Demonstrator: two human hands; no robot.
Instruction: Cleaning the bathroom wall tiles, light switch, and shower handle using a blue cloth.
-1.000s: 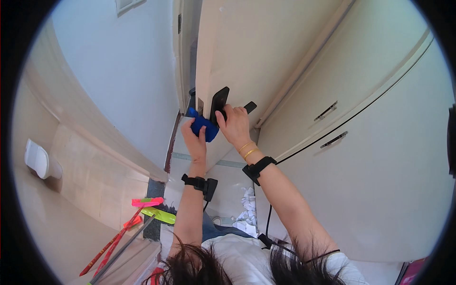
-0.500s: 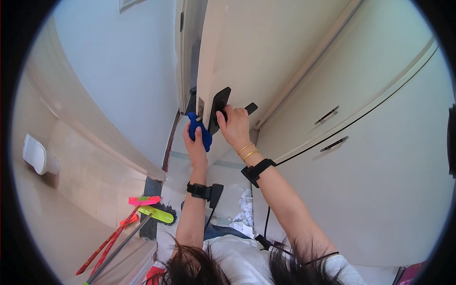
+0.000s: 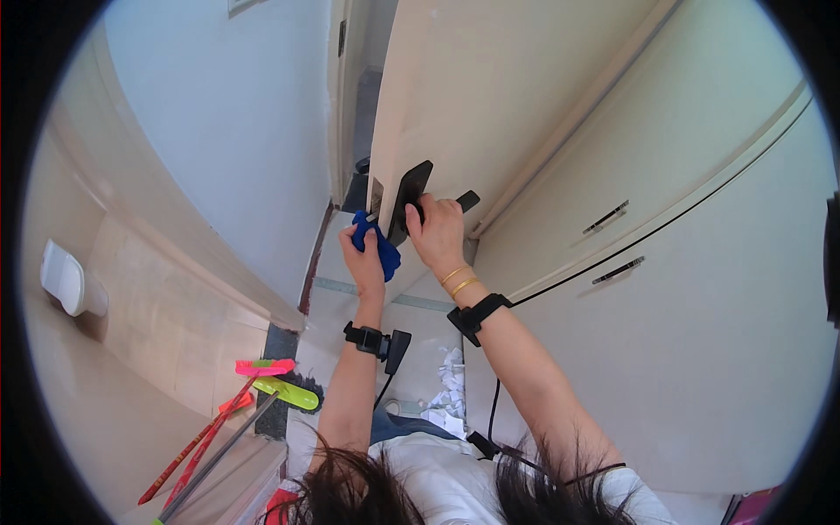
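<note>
Blue crumpled cloth (image 3: 386, 254), pinched in the curled left hand (image 3: 364, 261) at mid-frame, has re-bunched beside the flat cream door (image 3: 490, 105) (contact unclear), while the right hand (image 3: 439, 234) stays closed over the black lever handle (image 3: 469, 200), presumably steadying the door.

We now see the metal latch bolt (image 3: 373, 216) past our blue cloth (image 3: 388, 255) (a second ago it was covered), the door (image 3: 490, 105) slightly wider open at left.

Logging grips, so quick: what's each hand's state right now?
Left hand: closed, holding a blue cloth.
Right hand: closed on the black door handle.
</note>
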